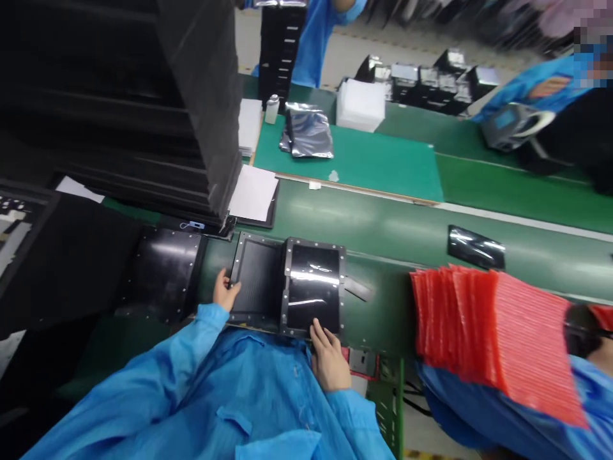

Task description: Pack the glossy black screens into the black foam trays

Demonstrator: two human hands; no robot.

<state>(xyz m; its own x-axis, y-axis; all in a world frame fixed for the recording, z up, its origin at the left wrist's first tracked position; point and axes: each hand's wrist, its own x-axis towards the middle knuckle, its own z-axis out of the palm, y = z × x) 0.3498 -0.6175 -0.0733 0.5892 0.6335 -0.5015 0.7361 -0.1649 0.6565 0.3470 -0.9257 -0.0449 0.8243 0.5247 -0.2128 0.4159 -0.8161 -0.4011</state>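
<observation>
A black hinged frame [313, 284] lies opened out on the green bench in front of me. Its right leaf holds a glossy dark sheet, and the left leaf [258, 276] shows a finely ribbed dark surface. My left hand [226, 292] is at the left leaf's outer edge, thumb over the rim and fingers along its outside. On the right leaf's near edge rest the outstretched fingers of my right hand [329, 356]; its palm is off the frame. A flat grey metal strip [358, 289] sticks out from under the right leaf.
Another black panel with studs [163, 271] lies left, beside a tall black stack [191, 96]. Red bubble bags [536, 338] stand at right, near a co-worker's sleeve. A dark glossy pouch [476, 248], silvery bags [309, 131] and white sheets [361, 102] lie farther back.
</observation>
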